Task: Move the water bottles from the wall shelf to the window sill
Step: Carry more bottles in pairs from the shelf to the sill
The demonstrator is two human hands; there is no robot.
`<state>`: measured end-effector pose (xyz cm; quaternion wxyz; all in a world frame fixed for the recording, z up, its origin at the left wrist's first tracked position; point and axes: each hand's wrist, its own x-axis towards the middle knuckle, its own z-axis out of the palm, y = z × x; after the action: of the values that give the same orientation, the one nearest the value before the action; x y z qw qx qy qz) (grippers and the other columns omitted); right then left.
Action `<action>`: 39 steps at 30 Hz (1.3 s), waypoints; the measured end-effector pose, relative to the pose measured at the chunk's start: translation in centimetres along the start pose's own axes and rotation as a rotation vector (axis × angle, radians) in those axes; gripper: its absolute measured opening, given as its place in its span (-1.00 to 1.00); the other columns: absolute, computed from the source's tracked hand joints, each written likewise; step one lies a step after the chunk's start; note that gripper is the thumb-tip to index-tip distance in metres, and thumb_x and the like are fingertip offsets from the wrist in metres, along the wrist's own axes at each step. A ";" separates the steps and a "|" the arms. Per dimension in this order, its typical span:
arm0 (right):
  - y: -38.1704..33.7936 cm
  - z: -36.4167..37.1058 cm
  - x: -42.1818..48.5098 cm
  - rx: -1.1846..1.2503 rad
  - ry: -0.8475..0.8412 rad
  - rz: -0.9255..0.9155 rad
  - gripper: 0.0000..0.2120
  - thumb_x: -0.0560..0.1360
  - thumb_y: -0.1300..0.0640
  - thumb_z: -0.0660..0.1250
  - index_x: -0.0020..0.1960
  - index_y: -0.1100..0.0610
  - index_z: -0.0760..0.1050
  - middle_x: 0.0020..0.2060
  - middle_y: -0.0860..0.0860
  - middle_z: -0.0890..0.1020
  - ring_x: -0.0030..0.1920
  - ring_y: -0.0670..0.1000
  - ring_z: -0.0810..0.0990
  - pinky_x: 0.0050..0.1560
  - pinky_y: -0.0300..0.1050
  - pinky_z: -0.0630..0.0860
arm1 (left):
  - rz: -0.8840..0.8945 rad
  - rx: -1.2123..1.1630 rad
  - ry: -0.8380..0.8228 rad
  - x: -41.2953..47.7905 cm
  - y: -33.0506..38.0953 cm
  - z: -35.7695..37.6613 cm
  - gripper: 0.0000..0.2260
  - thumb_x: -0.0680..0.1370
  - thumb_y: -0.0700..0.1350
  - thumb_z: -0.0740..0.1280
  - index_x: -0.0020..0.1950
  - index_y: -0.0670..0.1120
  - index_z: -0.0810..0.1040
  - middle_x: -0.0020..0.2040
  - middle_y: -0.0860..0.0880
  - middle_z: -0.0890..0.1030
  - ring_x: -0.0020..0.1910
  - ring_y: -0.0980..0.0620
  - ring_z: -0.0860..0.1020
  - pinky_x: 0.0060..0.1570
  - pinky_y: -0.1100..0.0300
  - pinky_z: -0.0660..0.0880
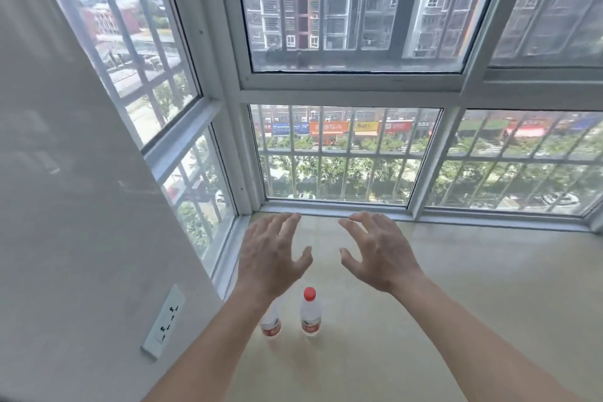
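so, 2 water bottles are already down on the window sill [456, 303], standing upright side by side near the left corner. the right bottle [310, 313] shows whole, red cap, red label. the left bottle [271, 323] is half hidden behind my left forearm, only its lower body and red label visible. they're just beside each other, not touching as far as i can tell.

both hands are free. left hand [272, 258] and right hand [380, 253] hover above the sill, past the bottles toward the glass, fingers spread wide and slightly curled, holding nothing.

progress: looks like at least 2 bottles delivered. can't see the wall shelf from here, so i can't tell if more are left. if any remain, next is turning back to fetch them.

surface & room: sill is a wide, smooth, pale beige slab, flat, plenty of bare space to the right. bay-type window w/ white frames and outside bars wraps around it, street and apartment blocks below. white wall on the left carries a white outlet plate [163, 323].
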<state>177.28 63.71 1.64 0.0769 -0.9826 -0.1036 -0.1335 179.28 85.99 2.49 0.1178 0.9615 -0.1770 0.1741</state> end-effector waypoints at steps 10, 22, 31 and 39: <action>2.8 -3.7 -9.1 -0.142 0.070 0.430 -0.49 0.42 -0.16 0.24 0.30 0.02 0.52 0.17 0.02 0.59 0.15 0.11 0.56 0.27 0.08 0.49 | 0.373 -0.166 -0.084 2.8 7.4 2.2 -0.44 0.46 0.28 0.22 0.39 0.04 0.43 0.28 0.09 0.55 0.26 -0.02 0.47 0.24 0.01 0.41; -1.4 -9.5 -31.1 -0.360 0.088 1.050 -0.48 0.44 -0.16 0.16 0.28 0.07 0.54 0.13 0.05 0.61 0.10 0.13 0.57 0.21 0.06 0.49 | 0.978 -0.359 -0.221 -4.4 22.2 2.9 -0.40 0.43 0.30 0.15 0.38 0.03 0.44 0.29 0.05 0.54 0.30 -0.07 0.47 0.27 -0.05 0.38; -4.9 -11.7 -43.0 -0.432 0.188 1.300 -0.51 0.44 -0.08 0.27 0.29 0.10 0.56 0.16 0.06 0.60 0.19 0.11 0.55 0.28 0.08 0.48 | 1.280 -0.430 -0.254 -11.9 32.2 1.7 -0.41 0.45 0.28 0.21 0.39 0.02 0.43 0.31 0.02 0.54 0.29 -0.09 0.47 0.25 -0.03 0.37; -0.9 -12.0 -50.7 -0.416 0.215 1.405 -0.52 0.44 -0.07 0.28 0.31 0.08 0.53 0.17 0.03 0.59 0.20 0.09 0.54 0.27 0.05 0.48 | 1.384 -0.465 -0.278 -15.7 41.6 3.0 -0.45 0.46 0.25 0.24 0.38 0.02 0.43 0.31 0.02 0.54 0.29 -0.09 0.47 0.26 -0.03 0.37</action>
<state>126.33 53.20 -0.89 -0.0338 -0.7930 0.5854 -0.1652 150.50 51.95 0.68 0.1582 0.5935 -0.7880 0.0432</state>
